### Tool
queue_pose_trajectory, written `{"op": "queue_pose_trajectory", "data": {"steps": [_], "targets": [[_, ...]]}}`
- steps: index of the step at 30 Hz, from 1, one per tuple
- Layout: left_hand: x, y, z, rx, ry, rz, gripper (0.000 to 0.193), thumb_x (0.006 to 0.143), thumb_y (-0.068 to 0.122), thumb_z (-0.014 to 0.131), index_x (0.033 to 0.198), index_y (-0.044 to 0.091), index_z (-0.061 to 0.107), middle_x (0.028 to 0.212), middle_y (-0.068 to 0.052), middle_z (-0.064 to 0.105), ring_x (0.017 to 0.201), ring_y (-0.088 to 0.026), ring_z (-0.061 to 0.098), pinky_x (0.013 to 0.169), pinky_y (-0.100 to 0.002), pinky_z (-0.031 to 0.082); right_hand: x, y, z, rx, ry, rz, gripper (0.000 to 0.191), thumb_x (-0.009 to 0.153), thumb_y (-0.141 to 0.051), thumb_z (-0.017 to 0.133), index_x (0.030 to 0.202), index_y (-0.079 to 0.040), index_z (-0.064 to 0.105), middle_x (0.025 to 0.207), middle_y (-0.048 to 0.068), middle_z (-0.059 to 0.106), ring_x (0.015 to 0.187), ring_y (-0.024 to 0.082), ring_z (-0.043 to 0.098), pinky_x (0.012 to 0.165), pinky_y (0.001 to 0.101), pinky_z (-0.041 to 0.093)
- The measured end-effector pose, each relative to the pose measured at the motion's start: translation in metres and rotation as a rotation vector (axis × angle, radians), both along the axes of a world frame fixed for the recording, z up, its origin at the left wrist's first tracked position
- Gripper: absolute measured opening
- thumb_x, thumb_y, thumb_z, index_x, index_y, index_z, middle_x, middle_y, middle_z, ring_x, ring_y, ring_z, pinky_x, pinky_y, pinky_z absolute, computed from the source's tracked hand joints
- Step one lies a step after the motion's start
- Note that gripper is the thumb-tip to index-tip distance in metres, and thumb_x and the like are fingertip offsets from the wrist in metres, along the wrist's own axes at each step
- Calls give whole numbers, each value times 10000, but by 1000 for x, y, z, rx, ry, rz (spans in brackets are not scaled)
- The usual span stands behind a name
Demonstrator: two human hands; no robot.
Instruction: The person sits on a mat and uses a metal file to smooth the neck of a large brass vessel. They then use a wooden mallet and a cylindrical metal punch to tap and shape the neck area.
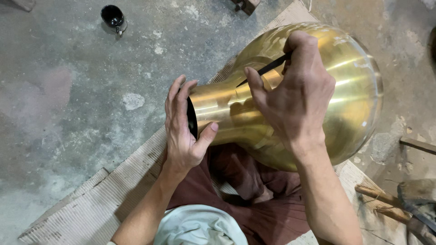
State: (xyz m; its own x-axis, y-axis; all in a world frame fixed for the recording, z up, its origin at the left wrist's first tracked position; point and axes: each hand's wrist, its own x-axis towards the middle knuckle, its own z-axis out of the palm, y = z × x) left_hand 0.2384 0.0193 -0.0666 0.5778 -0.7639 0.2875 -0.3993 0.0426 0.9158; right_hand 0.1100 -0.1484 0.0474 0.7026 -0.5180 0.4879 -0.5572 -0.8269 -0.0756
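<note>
Pretty even, soft light from above, nothing harsh. The brass vase throws bright streaky glare across its belly, hand shadows fall on its neck. Sharp focus throughout, corners slightly dim.

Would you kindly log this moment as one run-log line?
left hand: grips mouth of shiny brass vase | right hand: holds thin dark tool on vase shoulder | vase: lying over lap

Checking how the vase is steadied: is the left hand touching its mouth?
Touching. The head view shows the left hand cupped over the brass vase's mouth, fingers across the dark opening and thumb pressed against the neck.
</note>
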Motion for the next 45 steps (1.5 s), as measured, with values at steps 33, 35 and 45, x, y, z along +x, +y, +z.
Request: {"op": "queue_pose_trajectory", "data": {"steps": [33, 35, 45], "targets": [[-5, 4, 0, 0, -6, 49, 757, 913, 490, 670, 1496, 51, 468, 1545, -187, 426, 1434, -346, 451, 1235, -488, 363, -44, 27, -15, -9, -98, 103, 644, 1034, -242, 886, 1277, -56, 319, 984, 106, 508, 800, 195, 629, 685, 278, 597], [-5, 4, -1, -7, -3, 46, 757, 918, 502, 662, 1495, 52, 467, 1538, -187, 432, 1430, -346, 456, 1231, -486, 371, -48, 29, -18, -27, -106, 92, 643, 1015, -250, 890, 1274, -61, 333, 952, 106, 508, 749, 194, 612, 643, 284, 568], [-7, 3, -8, -19, -44, 44, 732, 971, 550, 605, 1495, 62, 459, 1524, -184, 438, 1419, -337, 458, 1228, -478, 367, -50, 40, -18, 32, -201, 133, 600, 1077, -218, 879, 1285, -59, 339, 1028, 90, 561, 857, 188, 696, 731, 262, 637]]}}
